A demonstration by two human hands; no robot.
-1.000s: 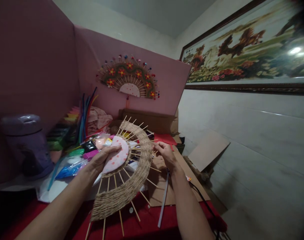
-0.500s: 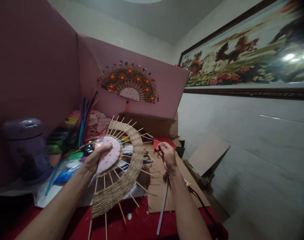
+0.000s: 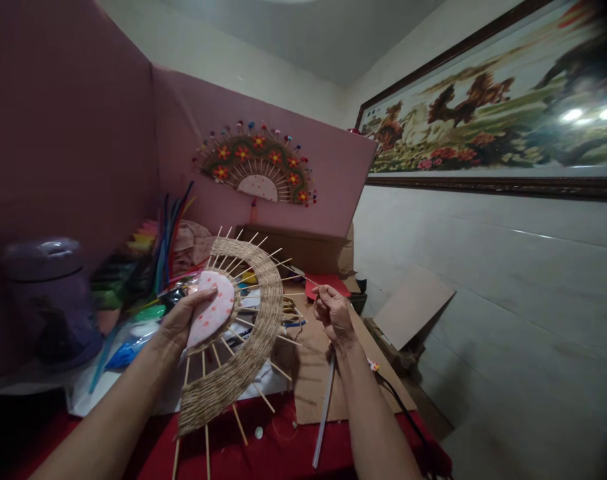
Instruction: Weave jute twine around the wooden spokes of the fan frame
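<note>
My left hand (image 3: 179, 321) grips a half-round fan (image 3: 269, 299) by its white, red-spotted fabric centre, thumb on top. Thin wooden sticks spread out from that centre, and a wide band of brown twine is woven through them. The stick tips stick out past the band. To the right of the fan, my right hand (image 3: 335, 316) is closed, its fingers pinching a thin strand of twine (image 3: 309, 279). The strand runs from the fan's upper outer edge to my fingertips and looks taut.
A finished fan with flowers (image 3: 258, 160) hangs on the pink board. Cardboard (image 3: 308, 400) and a glue stick (image 3: 324, 410) lie below my right hand. A purple flask (image 3: 48, 300) stands left, near pipe cleaners (image 3: 169, 233) and bagged clay (image 3: 133, 343).
The fan and my left hand have shifted slightly left. My right hand stays nearly in place with its fingers closed a little tighter, and the strand spans a wider gap.
</note>
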